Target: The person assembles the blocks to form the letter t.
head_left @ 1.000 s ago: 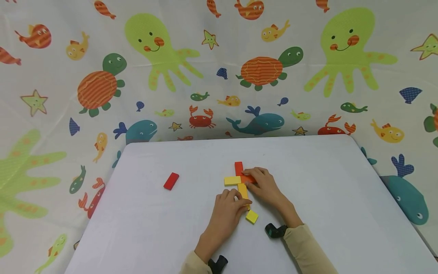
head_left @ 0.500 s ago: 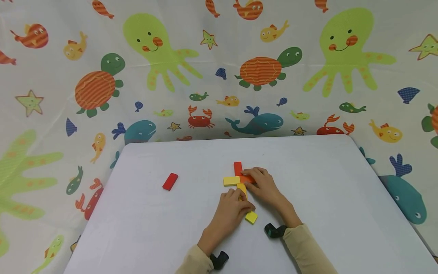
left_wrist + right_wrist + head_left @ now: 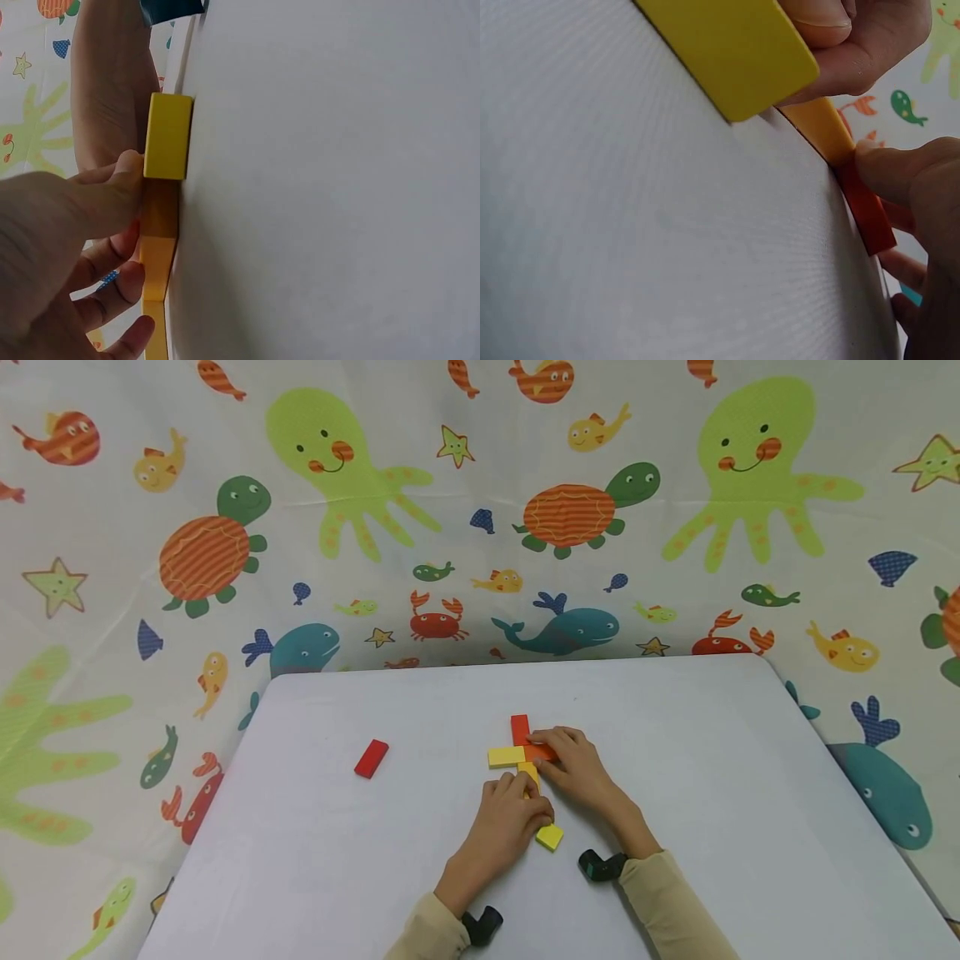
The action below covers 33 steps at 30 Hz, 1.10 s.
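Several flat rectangular blocks lie in a cross-like pattern on the white table. At its far end is a red block (image 3: 520,729), with a yellow block (image 3: 506,757) lying crosswise below it. My right hand (image 3: 585,768) holds an orange-red block (image 3: 537,752), thumb at its near side. A line of amber-yellow blocks (image 3: 528,768) runs toward me, partly hidden under my left hand (image 3: 506,827). That hand's thumb and fingers pinch an amber block (image 3: 160,208) at the near end. Right beside its fingertips, a bright yellow block (image 3: 550,837) sits slightly turned.
A single red block (image 3: 371,759) lies apart on the left of the white table (image 3: 315,852). Black wrist devices (image 3: 602,866) sit at both cuffs. Behind the far table edge hangs a cloth (image 3: 465,477) printed with sea animals.
My left hand has shifted slightly right and forward, its fingers now covering more of the amber blocks and reaching the bright yellow block. My right hand has kept its place.
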### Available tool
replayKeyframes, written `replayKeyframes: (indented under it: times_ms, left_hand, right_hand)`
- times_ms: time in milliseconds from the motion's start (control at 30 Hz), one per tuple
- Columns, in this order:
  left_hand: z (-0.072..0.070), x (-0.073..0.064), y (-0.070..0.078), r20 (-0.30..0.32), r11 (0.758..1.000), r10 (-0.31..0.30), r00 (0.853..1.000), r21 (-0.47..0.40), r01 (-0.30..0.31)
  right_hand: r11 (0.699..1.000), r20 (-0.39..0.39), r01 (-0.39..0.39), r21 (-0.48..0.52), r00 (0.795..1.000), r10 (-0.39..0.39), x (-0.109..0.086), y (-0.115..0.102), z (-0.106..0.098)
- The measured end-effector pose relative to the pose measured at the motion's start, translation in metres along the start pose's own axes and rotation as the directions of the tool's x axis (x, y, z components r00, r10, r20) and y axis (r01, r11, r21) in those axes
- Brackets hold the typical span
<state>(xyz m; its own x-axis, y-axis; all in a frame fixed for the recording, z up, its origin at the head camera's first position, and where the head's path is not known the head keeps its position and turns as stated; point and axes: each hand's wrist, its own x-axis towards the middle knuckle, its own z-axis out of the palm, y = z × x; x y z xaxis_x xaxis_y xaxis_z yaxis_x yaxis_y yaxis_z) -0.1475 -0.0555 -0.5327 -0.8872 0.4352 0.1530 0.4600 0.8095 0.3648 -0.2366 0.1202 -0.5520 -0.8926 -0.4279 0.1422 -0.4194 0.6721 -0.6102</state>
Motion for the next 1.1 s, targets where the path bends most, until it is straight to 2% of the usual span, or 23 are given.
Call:
replayKeyframes:
  times_ms: [167,500,600,733,833,933,1100]
  left_hand:
    - [-0.001,-0.002,0.000,-0.007,1.000,0.003,1.000,0.012,-0.003]
    - [-0.004,-0.001,-0.001,-0.032,1.000,-0.002,0.999,-0.002,0.002]
    - [-0.005,0.001,-0.007,-0.082,1.000,-0.025,0.996,-0.006,0.024]
    - [-0.008,0.007,-0.019,-0.153,0.995,-0.095,0.984,-0.027,0.092]
    - [-0.012,0.014,-0.030,-0.170,0.989,-0.144,0.975,-0.045,0.138]
    - [-0.014,0.020,-0.039,-0.151,0.986,-0.159,0.976,-0.068,0.150]
    - [-0.012,0.029,-0.052,-0.068,0.976,-0.166,0.984,-0.156,0.154]
  right_hand:
    - [1.000,-0.004,0.012,-0.015,1.000,-0.012,-0.001,0.000,0.001]
    - [0.999,0.017,-0.028,-0.037,0.999,0.028,-0.005,-0.003,-0.003]
    - [0.999,0.022,-0.027,-0.038,0.999,0.028,-0.004,-0.004,-0.004]
    - [0.999,0.038,-0.035,-0.034,0.999,0.036,-0.005,-0.005,-0.006]
    - [0.998,0.051,-0.061,-0.009,0.997,0.062,-0.005,-0.006,-0.009]
    - [0.996,0.058,-0.085,0.016,0.995,0.084,-0.005,-0.006,-0.011]
    - [0.996,0.056,-0.081,0.024,0.995,0.079,-0.007,-0.008,-0.014]
